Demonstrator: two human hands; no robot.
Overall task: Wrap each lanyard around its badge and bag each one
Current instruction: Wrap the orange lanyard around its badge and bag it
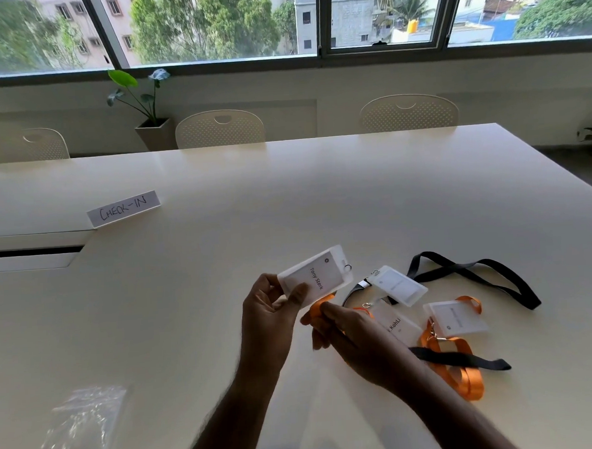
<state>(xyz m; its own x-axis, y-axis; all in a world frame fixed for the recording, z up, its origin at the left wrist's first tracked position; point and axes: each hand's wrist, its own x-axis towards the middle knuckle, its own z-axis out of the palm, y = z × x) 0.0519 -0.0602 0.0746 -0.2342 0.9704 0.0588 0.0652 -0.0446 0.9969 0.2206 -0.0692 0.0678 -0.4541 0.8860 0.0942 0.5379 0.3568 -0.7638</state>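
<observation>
My left hand [268, 315] holds a white badge [319, 276] printed "Tony Stark" by its lower end, lifted above the table. My right hand [341, 331] pinches that badge's orange lanyard [321, 305] just under the badge. On the table to the right lie three more badges: one [399, 286] on a black lanyard [479, 276], one [396, 323] reading "Kohli", and one [459, 317] on an orange lanyard [461, 370]. A stack of clear plastic bags [82, 424] lies at the near left.
A folded "CHECK-IN" paper sign [124, 208] stands on the white table [286, 197] at the left. A cable slot [32, 252] is cut in the table at the far left. White chairs [219, 128] and a potted plant [148, 108] line the far side under the window.
</observation>
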